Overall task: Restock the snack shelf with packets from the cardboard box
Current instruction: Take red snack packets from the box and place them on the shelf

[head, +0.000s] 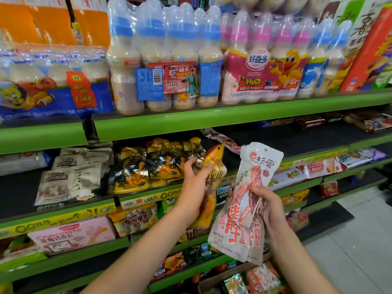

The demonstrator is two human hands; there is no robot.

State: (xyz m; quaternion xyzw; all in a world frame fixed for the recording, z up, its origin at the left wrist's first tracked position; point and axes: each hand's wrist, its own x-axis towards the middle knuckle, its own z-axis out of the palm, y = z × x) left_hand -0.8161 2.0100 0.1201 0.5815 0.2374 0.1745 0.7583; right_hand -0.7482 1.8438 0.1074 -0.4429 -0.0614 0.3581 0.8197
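Observation:
My left hand [194, 187] grips a yellow and orange snack packet [214, 166], held upright in front of the second green shelf [148, 196]. My right hand [265, 200] holds two or three white and red meat snack packets [246, 204] by their middle, tilted with the tops up. The cardboard box [222, 276] is at the bottom edge, with several packets inside it; only its rim shows. Black and yellow packets [146, 164] of the same kind stand on the shelf just left of my left hand.
Multipacks of milk drink bottles [161, 60] fill the top shelf. Grey nut packets [70, 177] sit on the left. One red and white packet [222, 139] lies on a dark bare stretch of shelf to the right. Tiled floor [350, 240] lies at lower right.

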